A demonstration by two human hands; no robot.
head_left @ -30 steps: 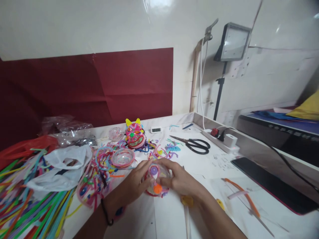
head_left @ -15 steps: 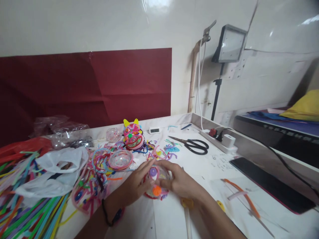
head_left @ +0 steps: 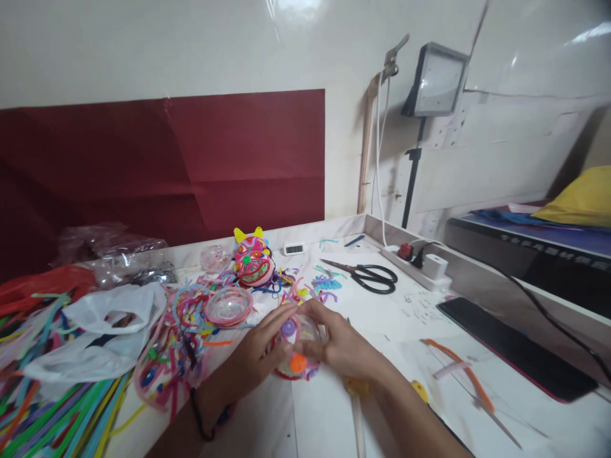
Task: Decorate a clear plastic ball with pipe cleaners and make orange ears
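Note:
Both hands are wrapped round a clear plastic ball [head_left: 309, 331] trimmed with pink and red fuzzy pipe cleaner. A purple disc and an orange disc [head_left: 298, 363] show on its face. My left hand [head_left: 260, 343] cups the left side and my right hand [head_left: 340, 340] the right, with both thumbs close together on the front. Their grip covers much of the ball's sides. Just beyond them lie loose pipe cleaner pieces. A clear plastic half shell [head_left: 230, 307] with a pink rim sits to the upper left.
A decorated animal-like head [head_left: 252, 259] with yellow ears stands behind. Black-handled scissors [head_left: 375, 278], a power strip [head_left: 420, 270] and a black phone-like slab [head_left: 518, 350] lie to the right. Pipe cleaners [head_left: 71, 407] and a white plastic bag [head_left: 102, 366] fill the left.
The whole view has shifted slightly, so things appear a little further left. Both hands keep hold of the ball, and their grip looks nearly the same.

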